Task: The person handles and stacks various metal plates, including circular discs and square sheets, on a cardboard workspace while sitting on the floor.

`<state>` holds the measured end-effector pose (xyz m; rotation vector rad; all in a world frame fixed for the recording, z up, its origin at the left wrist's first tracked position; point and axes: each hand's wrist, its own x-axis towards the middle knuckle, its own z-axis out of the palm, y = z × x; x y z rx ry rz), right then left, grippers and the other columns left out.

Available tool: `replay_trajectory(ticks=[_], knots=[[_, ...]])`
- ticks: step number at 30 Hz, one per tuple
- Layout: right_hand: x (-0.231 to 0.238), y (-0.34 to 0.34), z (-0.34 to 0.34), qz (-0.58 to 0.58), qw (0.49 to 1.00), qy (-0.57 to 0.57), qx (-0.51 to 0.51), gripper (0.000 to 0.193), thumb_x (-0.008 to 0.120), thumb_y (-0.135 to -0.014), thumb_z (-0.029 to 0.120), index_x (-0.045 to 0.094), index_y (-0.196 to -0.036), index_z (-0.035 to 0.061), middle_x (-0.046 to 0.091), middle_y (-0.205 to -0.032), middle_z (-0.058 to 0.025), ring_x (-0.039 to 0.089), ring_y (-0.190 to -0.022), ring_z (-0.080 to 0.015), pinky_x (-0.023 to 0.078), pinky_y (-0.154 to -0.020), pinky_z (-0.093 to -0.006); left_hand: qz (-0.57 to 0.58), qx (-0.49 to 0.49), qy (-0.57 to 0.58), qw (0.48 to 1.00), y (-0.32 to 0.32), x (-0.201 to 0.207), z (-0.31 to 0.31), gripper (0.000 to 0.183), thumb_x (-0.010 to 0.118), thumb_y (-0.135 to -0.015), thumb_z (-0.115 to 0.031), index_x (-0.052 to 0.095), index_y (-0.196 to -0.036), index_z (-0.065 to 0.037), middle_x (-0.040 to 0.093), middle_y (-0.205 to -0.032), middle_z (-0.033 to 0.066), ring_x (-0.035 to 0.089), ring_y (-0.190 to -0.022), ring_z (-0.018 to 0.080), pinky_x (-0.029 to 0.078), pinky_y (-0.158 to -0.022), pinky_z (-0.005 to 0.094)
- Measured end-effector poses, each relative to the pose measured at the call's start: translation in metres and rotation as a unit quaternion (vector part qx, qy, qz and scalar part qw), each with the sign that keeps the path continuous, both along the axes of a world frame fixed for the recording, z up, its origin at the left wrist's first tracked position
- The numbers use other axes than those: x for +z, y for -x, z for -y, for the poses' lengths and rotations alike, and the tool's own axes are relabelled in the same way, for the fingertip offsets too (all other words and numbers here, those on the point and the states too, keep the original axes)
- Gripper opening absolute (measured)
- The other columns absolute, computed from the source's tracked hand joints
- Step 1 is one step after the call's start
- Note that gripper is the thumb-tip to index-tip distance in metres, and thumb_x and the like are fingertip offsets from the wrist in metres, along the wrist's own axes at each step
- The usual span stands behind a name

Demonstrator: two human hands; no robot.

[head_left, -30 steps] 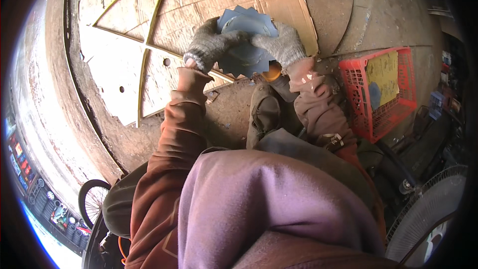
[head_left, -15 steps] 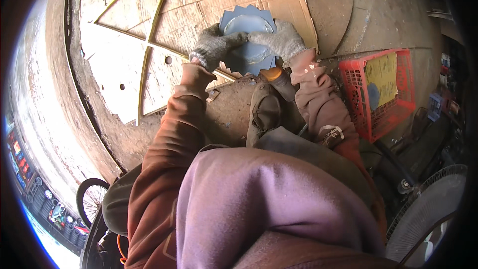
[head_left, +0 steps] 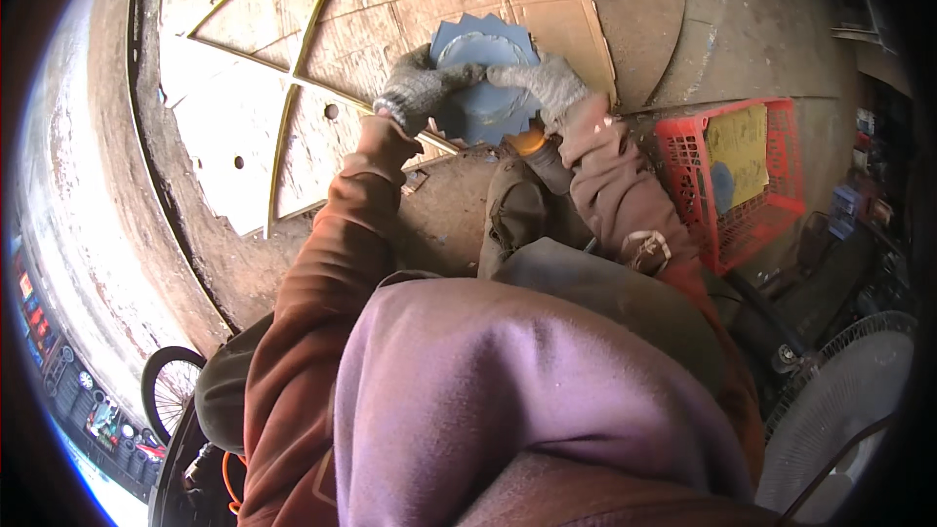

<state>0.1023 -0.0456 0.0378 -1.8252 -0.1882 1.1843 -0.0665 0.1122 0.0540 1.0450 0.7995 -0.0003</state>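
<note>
A flat blue-grey round piece with a jagged, toothed rim point(head_left: 488, 29) lies on the brown board point(head_left: 420, 24), a pale whitish ring smeared on its face. Both of my hands wear grey knitted gloves and bend inward over it. My left hand point(head_left: 420, 83) comes from the left and my right hand point(head_left: 551, 81) from the right. Their fingertips meet near the middle of the piece, fingers drawn together. Whatever is between the fingers is too small to make out. Just below the piece stands a container with an orange top point(head_left: 527, 142), beside my shoe point(head_left: 515, 205).
Yellowish strips point(head_left: 290, 88) cross the board's left part. On the right is a red plastic crate point(head_left: 717, 234) with a yellow sheet point(head_left: 742, 151) in it. A fan point(head_left: 849, 420) stands at lower right, and a bicycle wheel point(head_left: 174, 390) at lower left.
My hands stay on the toothed piece in nearly the same pose. The whole view has shifted slightly; the crate appears a little further left.
</note>
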Motion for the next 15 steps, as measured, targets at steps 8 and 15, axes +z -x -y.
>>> replay_trajectory(ticks=[8,15], knots=[[0.026,0.033,0.026,-0.086,0.992,-0.092,-0.008,0.043,0.093,-0.077,0.017,0.075,-0.113,0.001,0.076,-0.101,-0.0067,0.07,-0.086,-0.0156,0.058,-0.079,-0.0315,0.033,-0.005,-0.039,0.999,0.021,-0.005,0.016,0.07,0.088,-0.083,-0.006,0.053,-0.143,0.004,0.065,-0.133,0.0147,0.068,-0.108,0.0213,0.058,-0.096,0.0333],[0.018,0.035,0.028,-0.109,0.99,-0.084,-0.013,0.04,0.086,-0.084,0.008,0.071,-0.121,0.0004,0.075,-0.108,-0.0076,0.072,-0.094,-0.0167,0.06,-0.083,-0.0323,-0.001,-0.074,-0.486,0.871,0.034,0.037,0.042,0.071,0.089,-0.078,-0.03,0.062,-0.143,-0.019,0.04,-0.156,0.0292,0.051,-0.137,0.0437,0.047,-0.113,0.0453]])
